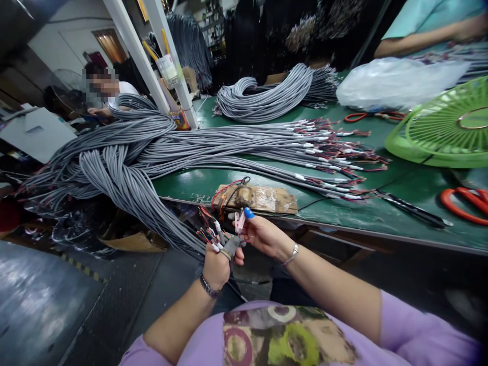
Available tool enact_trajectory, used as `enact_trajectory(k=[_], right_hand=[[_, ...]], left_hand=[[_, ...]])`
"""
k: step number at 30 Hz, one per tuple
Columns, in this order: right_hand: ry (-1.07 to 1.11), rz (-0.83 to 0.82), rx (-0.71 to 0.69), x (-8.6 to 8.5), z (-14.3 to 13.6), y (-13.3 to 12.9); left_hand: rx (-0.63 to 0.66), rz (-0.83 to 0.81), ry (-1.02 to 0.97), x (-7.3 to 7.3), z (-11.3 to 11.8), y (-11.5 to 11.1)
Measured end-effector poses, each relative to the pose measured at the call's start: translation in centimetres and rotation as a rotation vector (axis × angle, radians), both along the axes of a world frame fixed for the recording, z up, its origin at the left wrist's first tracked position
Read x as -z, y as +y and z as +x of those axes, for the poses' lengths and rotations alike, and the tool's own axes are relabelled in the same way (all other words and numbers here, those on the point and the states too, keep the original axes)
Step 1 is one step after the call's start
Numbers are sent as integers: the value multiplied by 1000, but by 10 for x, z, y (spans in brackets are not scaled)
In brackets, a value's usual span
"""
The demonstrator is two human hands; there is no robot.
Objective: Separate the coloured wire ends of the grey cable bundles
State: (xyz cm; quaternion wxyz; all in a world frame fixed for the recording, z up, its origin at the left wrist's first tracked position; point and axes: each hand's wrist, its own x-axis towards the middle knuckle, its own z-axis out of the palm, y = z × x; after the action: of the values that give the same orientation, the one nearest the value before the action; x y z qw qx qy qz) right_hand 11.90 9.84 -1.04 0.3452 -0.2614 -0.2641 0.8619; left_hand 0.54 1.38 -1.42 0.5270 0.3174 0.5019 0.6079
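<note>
Cables [131,185] across green tabletop [343,218], gray floor [38,295]

Decent gap on the bench [343,218] just right of the board [276,198], honestly. Cables [213,145] wall off the back, and the black tool [415,210] and scissors [463,203] crowd the right side.

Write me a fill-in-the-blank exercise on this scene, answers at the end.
1. The left hand holds a cluster of cable ends, near draped cables coloured ____.
2. The silvery bracelet is on the ____ wrist.
3. The cap on one digit of the right hand is coloured ____.
4. The fan on the table is coloured ____.

Missing words: grey; right; blue; green.
</note>
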Motion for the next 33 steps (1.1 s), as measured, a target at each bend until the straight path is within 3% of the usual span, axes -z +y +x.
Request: enact_trajectory(k=[7,11,17,23,29,33], right_hand=[[22,-61,137,1,-8,-1],[12,-93,88,1,-5,-4],[41,-122,-96,-4,3,-5],[25,-36,-14,-4,3,-4],[37,-83,-30,-4,2,-7],[40,-100,35,-3,-1,-8]], left_hand=[[35,-43,50,3,3,0],[28,-52,76,2,2,-2],[37,-27,75,2,0,-13],[-1,1,139,5,-1,-20],[-58,17,149,3,1,-13],[-72,-1,129,3,4,-9]])
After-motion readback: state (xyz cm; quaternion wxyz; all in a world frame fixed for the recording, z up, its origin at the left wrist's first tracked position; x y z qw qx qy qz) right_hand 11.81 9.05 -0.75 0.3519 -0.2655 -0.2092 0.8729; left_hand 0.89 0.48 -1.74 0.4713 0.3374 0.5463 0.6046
